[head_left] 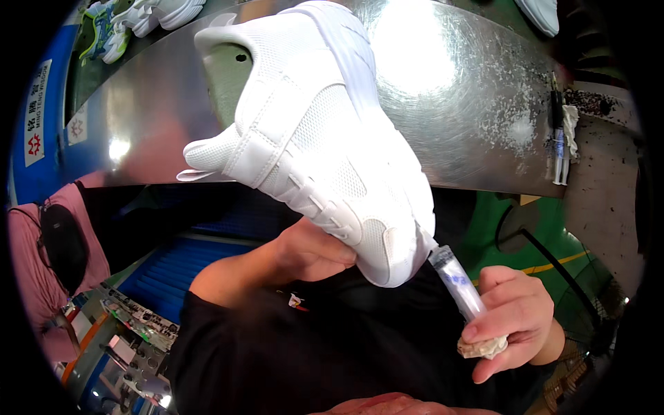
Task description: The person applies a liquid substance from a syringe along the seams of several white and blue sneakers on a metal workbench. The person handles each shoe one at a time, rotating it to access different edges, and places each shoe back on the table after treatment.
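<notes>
A white sneaker (pixel 315 135) with a strap and mesh panels is tilted in front of me, its toe pointing down toward my body. My left hand (pixel 311 250) is closed on the sneaker near the toe; some of its fingers are hidden behind the shoe. In my right hand (pixel 515 311) is a clear plastic syringe (pixel 459 282), gripped at its rear end, where a lumpy off-white crust or wad (pixel 482 346) sits. The syringe's tip meets the edge of the sole beside the toe. Whether anything flows from it cannot be seen.
Behind the sneaker stretches a shiny metal worktable (pixel 166 124), with whitish flecks toward its right side. Slim tube-like tools (pixel 559 142) lie at its right end. White shoes (pixel 166 14) and a green-blue shoe (pixel 104 38) stand at the far left. A person in pink (pixel 38 263) is at the left.
</notes>
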A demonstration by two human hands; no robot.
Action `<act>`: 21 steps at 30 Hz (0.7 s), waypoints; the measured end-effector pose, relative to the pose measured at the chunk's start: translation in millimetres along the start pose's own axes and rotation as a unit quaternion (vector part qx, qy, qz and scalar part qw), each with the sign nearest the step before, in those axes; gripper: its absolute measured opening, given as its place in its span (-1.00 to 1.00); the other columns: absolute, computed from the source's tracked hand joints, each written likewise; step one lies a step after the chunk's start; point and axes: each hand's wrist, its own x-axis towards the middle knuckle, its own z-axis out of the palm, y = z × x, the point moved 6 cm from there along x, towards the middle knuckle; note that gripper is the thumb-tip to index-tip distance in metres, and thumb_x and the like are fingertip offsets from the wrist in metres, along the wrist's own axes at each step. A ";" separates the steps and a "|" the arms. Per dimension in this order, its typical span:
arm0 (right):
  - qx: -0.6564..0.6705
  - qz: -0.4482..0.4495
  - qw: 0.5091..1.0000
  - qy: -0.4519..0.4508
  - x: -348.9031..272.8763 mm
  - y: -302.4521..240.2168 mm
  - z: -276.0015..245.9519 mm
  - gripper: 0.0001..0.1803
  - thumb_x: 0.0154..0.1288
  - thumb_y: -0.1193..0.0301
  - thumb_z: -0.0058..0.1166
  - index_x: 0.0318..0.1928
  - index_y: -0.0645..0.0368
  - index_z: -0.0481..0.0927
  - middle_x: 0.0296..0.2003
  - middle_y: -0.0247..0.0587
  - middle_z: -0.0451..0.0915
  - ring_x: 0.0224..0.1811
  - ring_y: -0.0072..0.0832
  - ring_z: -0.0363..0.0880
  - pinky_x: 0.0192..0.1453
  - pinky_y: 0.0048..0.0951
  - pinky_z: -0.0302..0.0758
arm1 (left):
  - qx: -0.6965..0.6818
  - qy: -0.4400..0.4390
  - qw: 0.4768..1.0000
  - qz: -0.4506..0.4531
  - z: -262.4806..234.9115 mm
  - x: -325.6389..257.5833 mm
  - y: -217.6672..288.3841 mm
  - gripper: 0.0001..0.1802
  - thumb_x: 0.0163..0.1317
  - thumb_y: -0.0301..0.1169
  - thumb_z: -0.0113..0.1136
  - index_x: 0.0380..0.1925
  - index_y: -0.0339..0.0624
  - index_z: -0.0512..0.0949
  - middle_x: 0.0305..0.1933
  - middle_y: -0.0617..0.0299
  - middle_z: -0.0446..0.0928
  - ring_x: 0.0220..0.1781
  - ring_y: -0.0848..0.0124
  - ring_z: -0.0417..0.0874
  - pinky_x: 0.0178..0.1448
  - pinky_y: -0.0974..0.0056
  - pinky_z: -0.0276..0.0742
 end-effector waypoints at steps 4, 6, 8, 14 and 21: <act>-0.053 0.029 0.997 0.040 -17.7 -20.2 -2.8 -0.52 -0.11 0.06 0.44 -0.28 0.14 0.65 -0.59 -0.40 0.56 -0.67 -0.56 0.26 -0.56 -0.50 0.08 | -0.133 -0.065 0.989 0.014 10.9 17.0 -0.1 -0.44 0.09 -0.75 0.04 0.16 -0.29 0.35 0.16 0.07 0.45 0.24 0.20 0.43 0.32 0.11 0.32; -0.077 0.030 0.996 0.038 -23.9 -29.6 -2.5 -0.53 -0.08 0.11 0.42 -0.22 0.16 0.65 -0.54 -0.40 0.59 -0.68 -0.53 0.22 -0.57 -0.51 0.09 | -0.030 -0.111 0.991 0.073 23.7 33.5 6.3 -0.50 0.12 -0.72 0.04 0.13 -0.32 0.37 0.11 0.04 0.48 0.20 0.18 0.46 0.30 0.11 0.36; -0.094 0.020 0.995 0.041 -30.4 -32.3 -4.9 -0.53 -0.07 0.13 0.41 -0.20 0.16 0.64 -0.52 -0.40 0.60 -0.69 -0.52 0.19 -0.58 -0.51 0.09 | -0.014 -0.111 0.990 0.080 35.3 43.3 10.7 -0.54 0.16 -0.67 0.06 0.12 -0.34 0.38 0.09 0.00 0.49 0.18 0.15 0.49 0.29 0.09 0.38; -0.157 -0.014 0.982 0.104 -48.3 -32.3 -6.7 -0.53 -0.06 0.12 0.40 -0.21 0.18 0.64 -0.53 -0.39 0.58 -0.69 -0.53 0.17 -0.58 -0.51 0.08 | -0.061 -0.137 0.989 0.017 46.2 72.3 7.4 -0.56 0.21 -0.59 0.09 0.13 -0.31 0.38 0.11 0.00 0.48 0.18 0.14 0.48 0.30 0.09 0.36; -0.252 -0.073 0.956 0.133 -48.5 -24.6 4.4 -0.56 -0.10 0.18 0.44 -0.26 0.21 0.64 -0.63 -0.46 0.47 -0.70 -0.56 0.11 -0.61 -0.54 0.03 | -0.053 -0.101 0.993 0.031 56.4 85.7 13.9 -0.62 0.23 -0.58 0.10 0.08 -0.24 0.43 0.09 0.10 0.50 0.18 0.22 0.49 0.29 0.12 0.39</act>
